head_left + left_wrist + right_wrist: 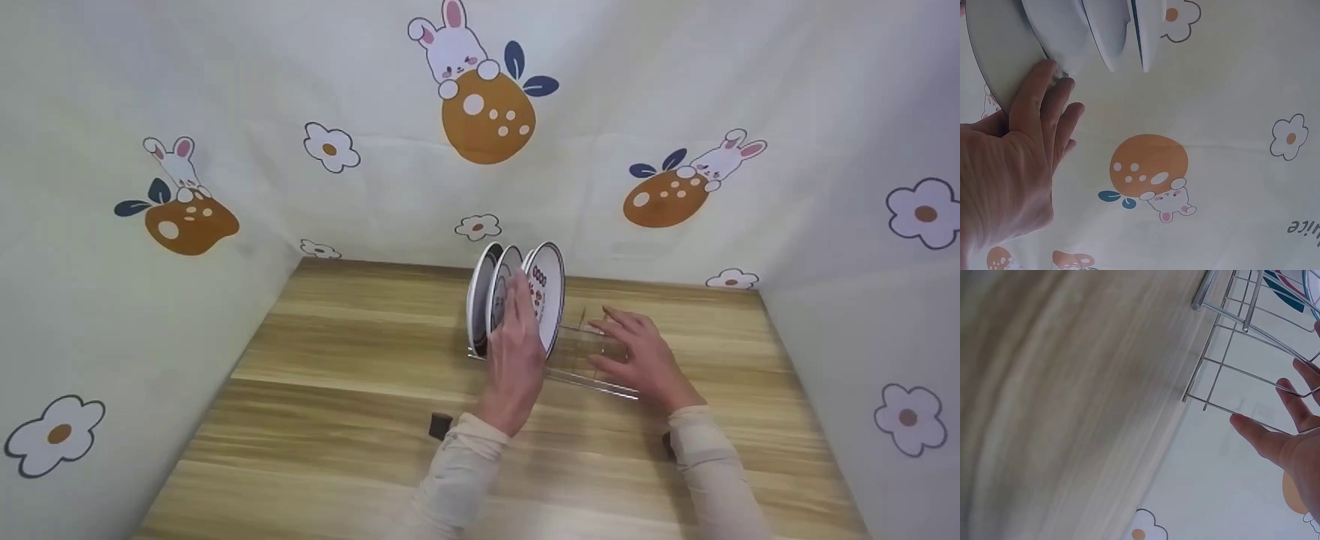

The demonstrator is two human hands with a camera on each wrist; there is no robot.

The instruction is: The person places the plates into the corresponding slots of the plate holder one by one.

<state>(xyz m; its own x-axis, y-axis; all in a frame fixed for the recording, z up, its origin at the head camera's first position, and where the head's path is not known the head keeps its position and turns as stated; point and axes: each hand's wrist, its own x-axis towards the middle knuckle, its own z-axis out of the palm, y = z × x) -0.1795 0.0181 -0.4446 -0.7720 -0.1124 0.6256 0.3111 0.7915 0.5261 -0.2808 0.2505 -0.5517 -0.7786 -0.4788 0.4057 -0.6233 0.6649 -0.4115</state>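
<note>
Several white plates with dark rims stand on edge in a metal wire dish rack (pixel 592 385). My left hand (pixel 516 360) is at the near edge of the rightmost plate (pixel 553 289), which has a red pattern. In the left wrist view, its long fingers lie along the plain back of that plate (pixel 999 50), with the thumb mostly hidden behind it. Left of it stand a middle plate (pixel 506 274) and a grey-faced plate (pixel 480 300). My right hand (pixel 649 364) is at the rack's right end, fingers spread. In the right wrist view, its thumb touches an end wire.
The rack stands on a wood-grain table (pixel 337 435). Pale cloth walls (pixel 375 202) with rabbit and flower prints rise behind and on both sides. A small black object (pixel 440 426) shows beside my left wrist.
</note>
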